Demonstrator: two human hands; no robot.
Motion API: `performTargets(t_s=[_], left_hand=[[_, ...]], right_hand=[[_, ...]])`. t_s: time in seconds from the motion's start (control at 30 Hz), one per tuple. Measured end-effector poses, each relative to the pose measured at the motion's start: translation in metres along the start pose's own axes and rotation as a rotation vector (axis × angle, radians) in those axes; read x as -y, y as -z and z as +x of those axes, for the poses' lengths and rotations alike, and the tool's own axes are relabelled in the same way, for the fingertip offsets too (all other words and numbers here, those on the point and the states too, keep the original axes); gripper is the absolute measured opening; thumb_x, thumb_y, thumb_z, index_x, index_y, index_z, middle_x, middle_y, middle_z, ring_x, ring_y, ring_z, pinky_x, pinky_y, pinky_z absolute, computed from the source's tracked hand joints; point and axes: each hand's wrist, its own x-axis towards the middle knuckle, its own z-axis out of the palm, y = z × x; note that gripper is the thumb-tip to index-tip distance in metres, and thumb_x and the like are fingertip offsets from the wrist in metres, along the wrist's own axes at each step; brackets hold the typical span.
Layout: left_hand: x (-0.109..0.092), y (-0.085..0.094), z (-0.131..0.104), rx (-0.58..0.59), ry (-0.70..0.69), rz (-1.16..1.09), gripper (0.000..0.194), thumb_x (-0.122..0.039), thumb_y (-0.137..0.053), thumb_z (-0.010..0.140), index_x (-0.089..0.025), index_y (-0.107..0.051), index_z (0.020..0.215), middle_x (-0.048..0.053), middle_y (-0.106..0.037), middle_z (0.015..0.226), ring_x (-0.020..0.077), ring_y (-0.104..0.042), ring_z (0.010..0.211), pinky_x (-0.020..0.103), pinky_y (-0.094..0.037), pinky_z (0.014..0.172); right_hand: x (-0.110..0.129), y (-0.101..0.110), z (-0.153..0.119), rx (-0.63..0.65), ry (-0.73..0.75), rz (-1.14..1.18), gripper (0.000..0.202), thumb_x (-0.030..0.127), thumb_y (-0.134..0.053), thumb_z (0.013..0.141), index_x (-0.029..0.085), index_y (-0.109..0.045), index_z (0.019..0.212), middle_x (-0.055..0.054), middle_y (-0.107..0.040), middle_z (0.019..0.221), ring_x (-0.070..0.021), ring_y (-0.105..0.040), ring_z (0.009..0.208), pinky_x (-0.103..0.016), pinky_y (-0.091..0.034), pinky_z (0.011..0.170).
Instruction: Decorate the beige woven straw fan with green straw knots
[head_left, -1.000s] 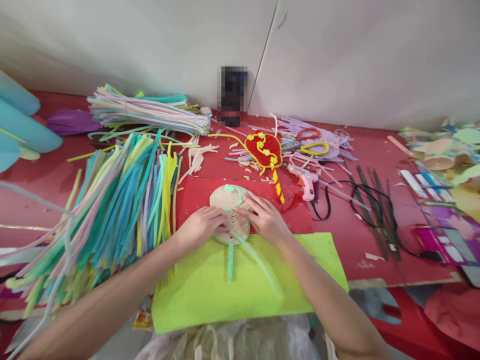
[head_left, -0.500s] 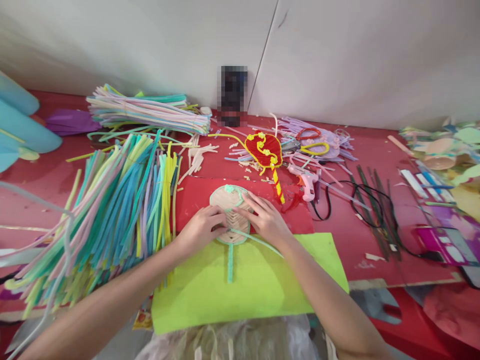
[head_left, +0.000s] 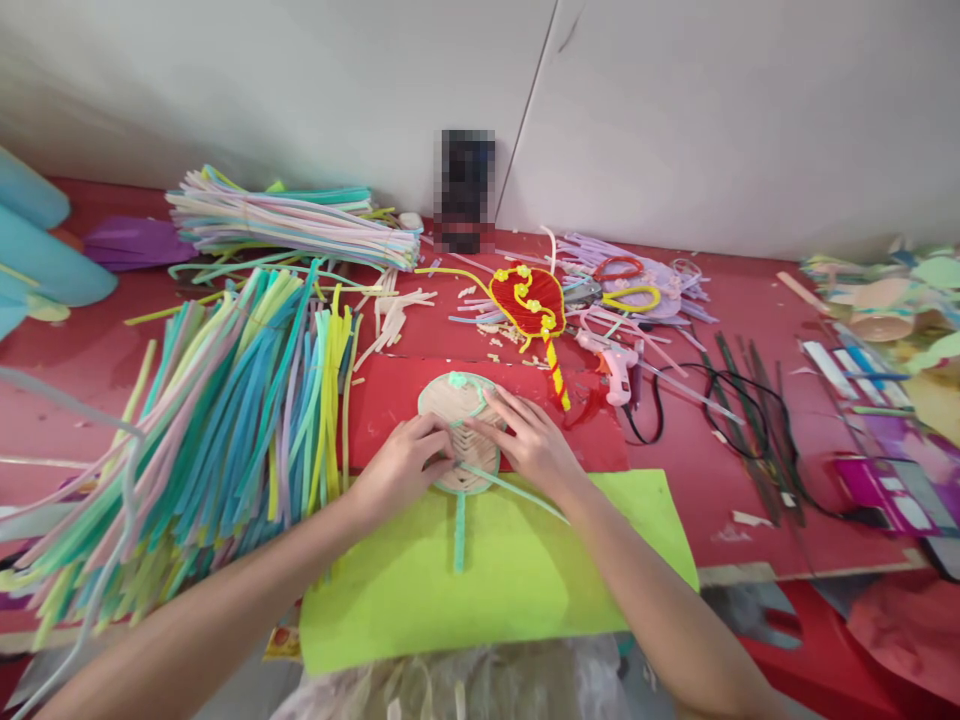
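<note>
A round fan made of pale pipe cleaners (head_left: pixel 444 396), edged in light green, lies flat with its green handle (head_left: pixel 460 540) toward me. A mint-green flower and a curling stem decorate its top. My left hand (head_left: pixel 409 460) is closed at the fan's left side, thumb and forefinger pinched by the end of a loose green pipe cleaner (head_left: pixel 517 486). That pipe cleaner runs right, passing beneath my right wrist. My right hand (head_left: pixel 536 440) rests on the fan's right side, its fingers stretched out and apart, fingertips touching the surface near the stem.
Bundled pipe cleaners (head_left: pixel 240 400) fill the left side. A red fan with yellow flowers (head_left: pixel 529 300), scissors (head_left: pixel 630 298) and a pink glue gun (head_left: pixel 616 368) lie beyond my hands. Its black cord (head_left: pixel 709 400) trails right. A lime-green sheet (head_left: pixel 495 580) covers the table's front edge.
Both hands keep almost the same place on the fan. The view has shifted very slightly; nothing has been picked up or let go.
</note>
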Motion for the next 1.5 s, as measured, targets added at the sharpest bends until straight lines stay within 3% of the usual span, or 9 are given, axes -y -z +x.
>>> performTargets(t_s=[0.27, 0.5, 1.03, 1.5], left_hand=[[-0.005, 0.002, 0.001, 0.027, -0.067, 0.125, 0.009, -0.014, -0.052, 0.084, -0.017, -0.058, 0.078, 0.007, -0.052, 0.127, 0.0211, -0.052, 0.107, 0.038, -0.043, 0.087], [-0.007, 0.001, -0.002, 0.046, -0.056, 0.24, 0.011, -0.019, -0.049, 0.088, -0.017, -0.056, 0.08, 0.007, -0.056, 0.123, 0.0206, -0.054, 0.096, 0.038, -0.043, 0.083], [-0.009, 0.001, -0.003, 0.054, -0.075, 0.317, 0.013, -0.022, -0.045, 0.09, -0.018, -0.056, 0.084, 0.007, -0.056, 0.122, 0.0212, -0.053, 0.099, 0.038, -0.044, 0.084], [-0.015, -0.001, -0.011, 0.002, -0.01, 0.434, 0.008, -0.02, -0.051, 0.087, -0.021, -0.058, 0.089, 0.006, -0.058, 0.118, 0.0232, -0.053, 0.101, 0.04, -0.045, 0.083]], right_hand=[[0.0, -0.001, 0.001, -0.017, -0.011, 0.021, 0.055, 0.006, -0.045, 0.087, 0.034, -0.041, 0.135, -0.004, -0.03, 0.148, -0.0227, -0.027, 0.137, -0.043, -0.035, 0.106], [-0.001, 0.0, 0.001, -0.012, -0.029, 0.028, 0.056, 0.007, -0.044, 0.087, 0.035, -0.038, 0.136, -0.003, -0.029, 0.148, -0.0221, -0.025, 0.137, -0.044, -0.035, 0.105], [-0.002, 0.002, 0.003, 0.005, -0.043, 0.07, 0.059, 0.005, -0.045, 0.085, 0.035, -0.04, 0.135, -0.003, -0.028, 0.149, -0.0225, -0.025, 0.137, -0.043, -0.034, 0.107], [-0.003, 0.001, 0.003, 0.003, -0.036, 0.072, 0.058, 0.005, -0.046, 0.084, 0.035, -0.041, 0.134, -0.002, -0.029, 0.148, -0.0228, -0.025, 0.137, -0.044, -0.035, 0.106]])
